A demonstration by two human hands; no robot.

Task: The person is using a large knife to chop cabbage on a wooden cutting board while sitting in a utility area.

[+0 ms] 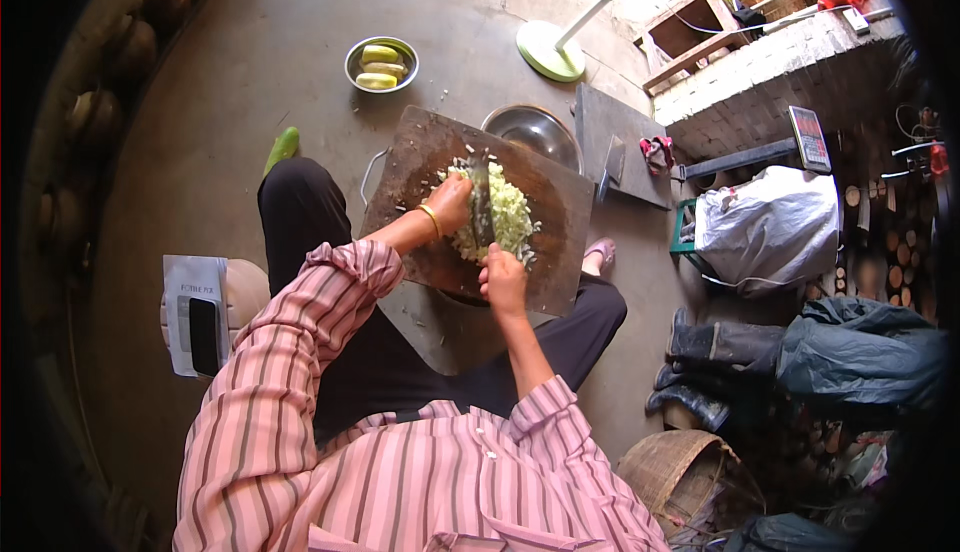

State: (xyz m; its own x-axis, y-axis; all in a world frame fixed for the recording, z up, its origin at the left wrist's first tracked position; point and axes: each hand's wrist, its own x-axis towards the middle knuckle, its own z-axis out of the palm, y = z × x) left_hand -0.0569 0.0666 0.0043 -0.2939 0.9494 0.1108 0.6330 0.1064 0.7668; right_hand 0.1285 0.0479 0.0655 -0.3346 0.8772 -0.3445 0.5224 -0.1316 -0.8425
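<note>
A wooden cutting board (559,211) lies before my knees with a heap of chopped pale-green vegetable (511,211) on it. My right hand (504,282) grips the near end of a kitchen knife (482,203), whose dark blade points away from me across the heap. Beside the blade's left face is my left hand (451,203), fingers curled at the heap's edge; whether they pinch the blade or some pieces is hidden. Past the board stands a steel bowl (349,64) holding several peeled vegetable pieces (384,68). A metal basin (536,128) sits partly behind the board's far right edge.
A green vegetable (283,148) lies beyond my left knee. At left, a phone (204,336) rests on a printed bag over a stool. A platform scale (630,143), a covered crate (765,226), rubber boots (720,342) and a wicker basket (667,469) line the right. A fan base (551,53) stands ahead.
</note>
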